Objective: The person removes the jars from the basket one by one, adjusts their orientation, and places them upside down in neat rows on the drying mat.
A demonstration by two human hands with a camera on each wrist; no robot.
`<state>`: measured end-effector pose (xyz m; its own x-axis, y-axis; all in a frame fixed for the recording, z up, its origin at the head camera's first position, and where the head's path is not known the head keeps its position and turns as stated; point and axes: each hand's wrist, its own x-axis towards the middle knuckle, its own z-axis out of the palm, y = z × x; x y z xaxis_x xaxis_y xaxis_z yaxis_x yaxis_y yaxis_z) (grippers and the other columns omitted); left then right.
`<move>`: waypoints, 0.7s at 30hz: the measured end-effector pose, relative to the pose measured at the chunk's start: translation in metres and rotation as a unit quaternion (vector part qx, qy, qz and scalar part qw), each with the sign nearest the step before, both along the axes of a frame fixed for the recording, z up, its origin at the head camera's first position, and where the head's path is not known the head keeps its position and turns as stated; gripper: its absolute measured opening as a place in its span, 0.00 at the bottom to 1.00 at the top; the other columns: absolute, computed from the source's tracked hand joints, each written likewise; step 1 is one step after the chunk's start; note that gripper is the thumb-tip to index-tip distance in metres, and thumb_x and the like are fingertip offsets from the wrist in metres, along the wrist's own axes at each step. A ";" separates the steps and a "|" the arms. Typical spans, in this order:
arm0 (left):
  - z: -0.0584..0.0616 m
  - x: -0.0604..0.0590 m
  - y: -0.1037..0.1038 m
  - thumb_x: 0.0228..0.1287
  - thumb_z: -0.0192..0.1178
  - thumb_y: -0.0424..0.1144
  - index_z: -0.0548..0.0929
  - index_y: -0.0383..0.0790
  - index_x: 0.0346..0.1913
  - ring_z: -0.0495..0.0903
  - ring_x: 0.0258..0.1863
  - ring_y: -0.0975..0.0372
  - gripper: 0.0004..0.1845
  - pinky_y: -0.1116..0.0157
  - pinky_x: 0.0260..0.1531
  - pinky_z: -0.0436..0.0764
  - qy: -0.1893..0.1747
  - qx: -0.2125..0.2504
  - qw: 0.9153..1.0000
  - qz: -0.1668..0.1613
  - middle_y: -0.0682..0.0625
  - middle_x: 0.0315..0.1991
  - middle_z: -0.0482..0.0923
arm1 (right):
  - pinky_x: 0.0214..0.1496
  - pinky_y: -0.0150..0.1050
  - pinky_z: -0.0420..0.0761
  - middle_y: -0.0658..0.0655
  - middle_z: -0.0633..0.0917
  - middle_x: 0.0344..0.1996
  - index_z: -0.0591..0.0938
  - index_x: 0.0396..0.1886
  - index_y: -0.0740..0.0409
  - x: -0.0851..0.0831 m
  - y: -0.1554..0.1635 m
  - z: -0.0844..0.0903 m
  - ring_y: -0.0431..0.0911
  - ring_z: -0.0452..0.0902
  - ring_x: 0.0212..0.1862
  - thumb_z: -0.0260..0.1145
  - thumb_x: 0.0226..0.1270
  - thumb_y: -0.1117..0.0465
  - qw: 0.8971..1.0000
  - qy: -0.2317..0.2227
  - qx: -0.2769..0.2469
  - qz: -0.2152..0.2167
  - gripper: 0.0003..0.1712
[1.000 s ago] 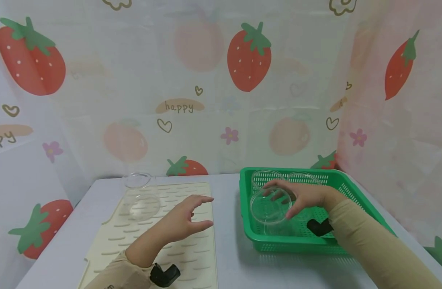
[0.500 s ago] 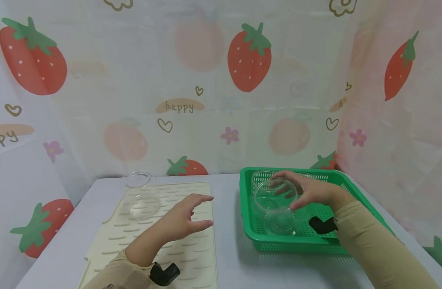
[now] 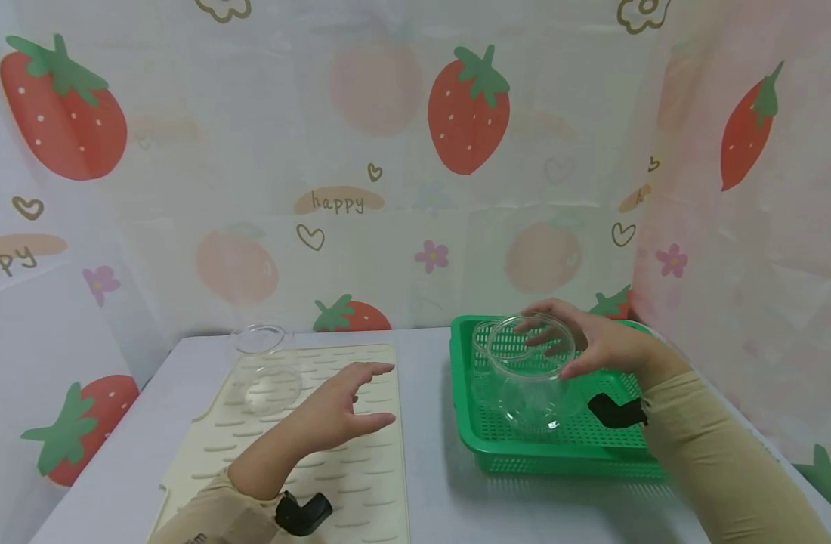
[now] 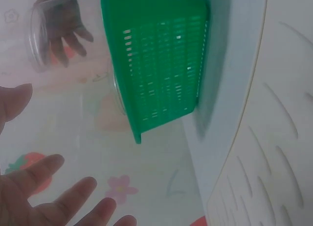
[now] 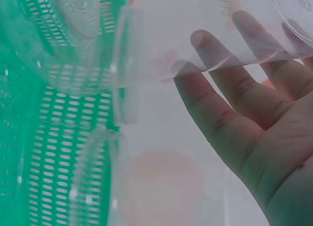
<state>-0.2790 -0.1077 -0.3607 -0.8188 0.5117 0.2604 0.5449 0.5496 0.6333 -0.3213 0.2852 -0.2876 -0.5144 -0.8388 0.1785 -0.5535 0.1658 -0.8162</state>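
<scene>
In the head view, my right hand [image 3: 595,344] holds a clear round container [image 3: 531,370] by its side, above the green basket [image 3: 558,452]. Its fingers show through the transparent wall [image 5: 161,50] in the right wrist view. The container's wide rim faces up, and the left wrist view has it above the basket's edge. My left hand [image 3: 334,412] hovers over the cream ridged mat [image 3: 347,483], thumb and fingers spread with nothing between them. Another clear container [image 3: 273,389] stands at the mat's back left.
More clear containers sit in the basket; one rim [image 3: 482,340] shows at its back left, and others are partly hidden behind the held one. A white table [image 3: 425,453] lies between mat and basket. A strawberry-print curtain [image 3: 402,151] closes off the back and sides.
My right hand has moved up, back and slightly right with the clear container. My left hand has shifted only slightly left, its fingers still spread.
</scene>
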 end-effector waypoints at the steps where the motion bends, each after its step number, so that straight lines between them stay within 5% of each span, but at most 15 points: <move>1: 0.000 0.000 -0.001 0.54 0.64 0.50 0.66 0.48 0.63 0.65 0.60 0.51 0.34 0.52 0.54 0.71 0.000 0.000 1.000 0.001 0.51 0.61 0.66 | 0.58 0.50 0.70 0.64 0.64 0.61 0.50 0.64 0.67 0.001 0.000 0.003 0.58 0.65 0.61 0.64 0.52 0.73 1.000 0.002 0.001 -0.002 0.43; 21: 0.008 0.000 -0.010 0.53 0.65 0.51 0.65 0.49 0.64 0.64 0.61 0.52 0.35 0.52 0.55 0.70 0.005 0.013 1.000 0.013 0.52 0.62 0.64 | 0.58 0.48 0.71 0.62 0.64 0.62 0.52 0.66 0.61 0.006 -0.016 0.041 0.60 0.62 0.62 0.66 0.50 0.69 0.998 0.056 -0.010 -0.022 0.45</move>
<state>-0.2789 -0.1178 -0.3522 -0.8292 0.4822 0.2826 0.5370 0.5470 0.6423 -0.3157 0.2693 -0.2463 -0.5259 -0.8121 0.2529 -0.6341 0.1762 -0.7529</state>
